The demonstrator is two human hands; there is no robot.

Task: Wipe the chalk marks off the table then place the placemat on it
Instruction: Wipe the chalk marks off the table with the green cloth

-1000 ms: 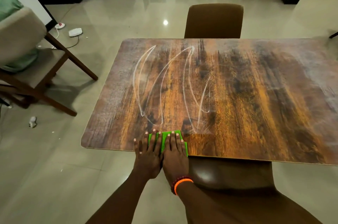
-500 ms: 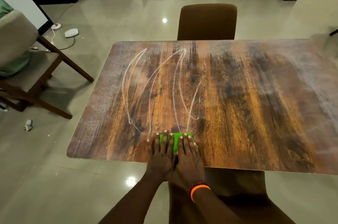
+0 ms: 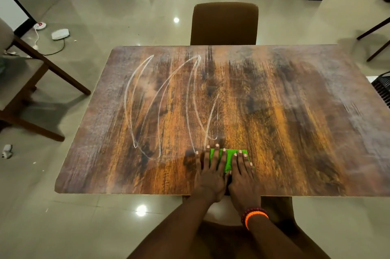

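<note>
Cloth: green cloth [image 3: 229, 160] lies flat on the surface [image 3: 295, 132], close to the near edge, a little right of the near-edge middle.
Left hand: left hand [image 3: 209, 176] presses on the cloth's left part, fingers [image 3: 216, 153] straight and spread, some tips past the cloth onto bare wood.
Right hand: right hand [image 3: 242, 178] presses on the cloth's right part, fingers straight, a little apart; nothing is gripped.
Chalk marks [image 3: 168, 102]: long looping strokes, long axis running from near edge to far edge.
Key relation: marks lie ahead of the fingertips and mostly to the left; the nearest stroke ends just beyond the left hand, which is the nearer one.
Next move (judgement): push the cloth away and leftward along the strokes.
Placemat: not in view.
</note>
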